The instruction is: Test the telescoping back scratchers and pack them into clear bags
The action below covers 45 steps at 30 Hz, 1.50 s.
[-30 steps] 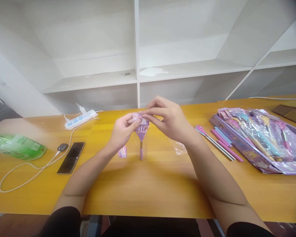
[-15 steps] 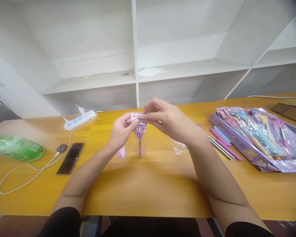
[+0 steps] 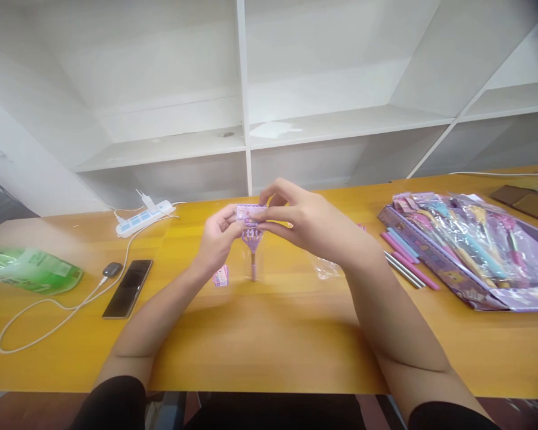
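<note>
A purple pen with a crown-like head (image 3: 253,242) hangs in a clear bag, its shaft pointing toward me. Across the bag's top lies a pink and purple card (image 3: 247,212). My left hand (image 3: 220,234) pinches the card's left side between thumb and fingers. From the right, my right hand (image 3: 291,214) has its fingertips closed on the card's right side. The fingers partly cover the card. A small stack of pink cards (image 3: 221,276) lies on the table just below my left hand.
At right stands a purple box (image 3: 457,278) of bagged pens, beside pink, blue and silver tubes (image 3: 403,269). Crumpled clear plastic (image 3: 326,269) lies under my right forearm. At left are a phone (image 3: 128,289), a green pouch (image 3: 33,270), a cable and a power strip (image 3: 144,218).
The card now shows flatter and more fully across the top of the bag. The bagged pen has shifted slightly left and up, and my right fingertips have moved slightly.
</note>
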Available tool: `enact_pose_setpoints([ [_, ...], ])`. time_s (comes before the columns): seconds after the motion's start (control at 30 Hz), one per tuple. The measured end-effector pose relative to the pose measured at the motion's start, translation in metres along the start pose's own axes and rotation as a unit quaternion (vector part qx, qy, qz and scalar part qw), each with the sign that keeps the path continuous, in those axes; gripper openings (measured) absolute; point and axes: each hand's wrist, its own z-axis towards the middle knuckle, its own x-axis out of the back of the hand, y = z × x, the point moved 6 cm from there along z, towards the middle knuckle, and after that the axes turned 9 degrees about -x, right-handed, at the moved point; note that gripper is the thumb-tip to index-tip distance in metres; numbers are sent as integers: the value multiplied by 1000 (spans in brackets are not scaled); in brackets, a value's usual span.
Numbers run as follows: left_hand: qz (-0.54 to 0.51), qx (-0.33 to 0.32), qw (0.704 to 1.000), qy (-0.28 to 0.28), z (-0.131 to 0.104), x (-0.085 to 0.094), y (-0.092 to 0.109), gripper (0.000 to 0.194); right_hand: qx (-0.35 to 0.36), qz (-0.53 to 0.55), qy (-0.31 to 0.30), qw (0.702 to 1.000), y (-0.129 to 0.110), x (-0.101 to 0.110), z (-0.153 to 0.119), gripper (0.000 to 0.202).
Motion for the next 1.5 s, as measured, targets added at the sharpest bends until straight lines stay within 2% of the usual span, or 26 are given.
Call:
enact_pose_setpoints([
  [0.17, 36, 5, 999, 12, 0, 1, 1, 36, -11, 26, -17, 999, -2, 3, 0, 31],
  [0.33, 59, 1, 998, 34, 2, 4, 1, 36, -28, 39, -12, 999, -3, 8, 2, 35],
  [0.43, 70, 1, 997, 44, 1, 4, 3, 38, -83, 46, 20, 995, 4, 7, 4, 31],
  [0.5, 79, 5, 996, 45, 0, 3, 5, 39, -135, 50, 21, 989, 12, 2, 5, 31],
  [0.6, 91, 0, 995, 39, -1, 2, 8, 37, -201, 57, -43, 977, 21, -15, 7, 41],
  [0.67, 91, -8, 995, 38, 0, 2, 10, 35, -217, 70, -89, 970, 23, -26, 9, 48],
  [0.83, 93, -4, 995, 37, 1, 2, 11, 36, -206, 146, -142, 957, 26, -39, 12, 59],
  [1.03, 93, 3, 995, 32, 0, -1, 11, 34, -179, 206, -153, 950, 30, -40, 11, 62],
  [1.27, 100, 6, 995, 4, 1, 0, 9, 40, -173, 201, -178, 948, 33, -38, 12, 61],
  [1.5, 101, 6, 994, -42, 3, 2, 11, 41, -138, 195, -195, 951, 32, -36, 12, 57],
])
